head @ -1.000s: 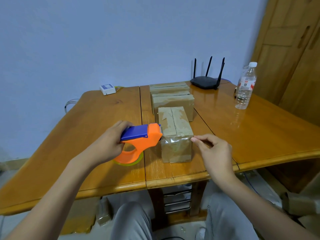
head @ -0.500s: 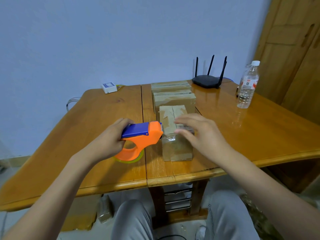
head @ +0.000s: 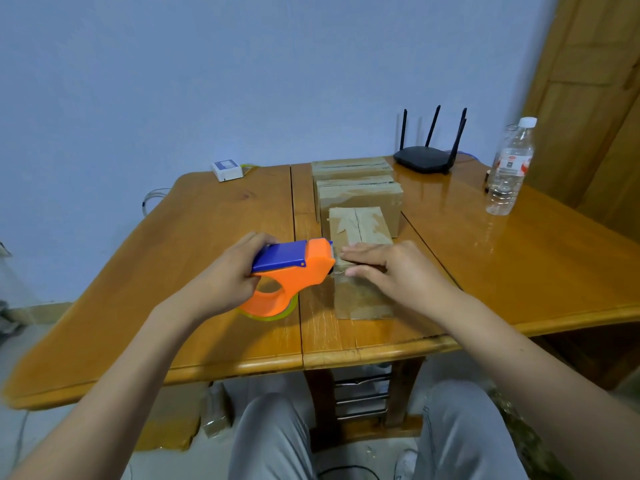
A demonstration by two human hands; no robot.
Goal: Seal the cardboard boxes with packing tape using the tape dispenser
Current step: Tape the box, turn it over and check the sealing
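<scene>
Change: half a second back the right hand [head: 398,271] hovered over the box top; now it lies flat on it.
Right fingers: nearly straight, pressing the near top edge of the nearest box [head: 360,265], tips just beside the dispenser's nose.
Left hand [head: 225,275]: fingers curled round the orange-and-blue tape dispenser [head: 291,271], as before.
Dispenser: its front touches the box's left upper edge.
Boxes: the nearest stands near the table [head: 173,271] edge; two other boxes [head: 360,199] sit behind it.
</scene>
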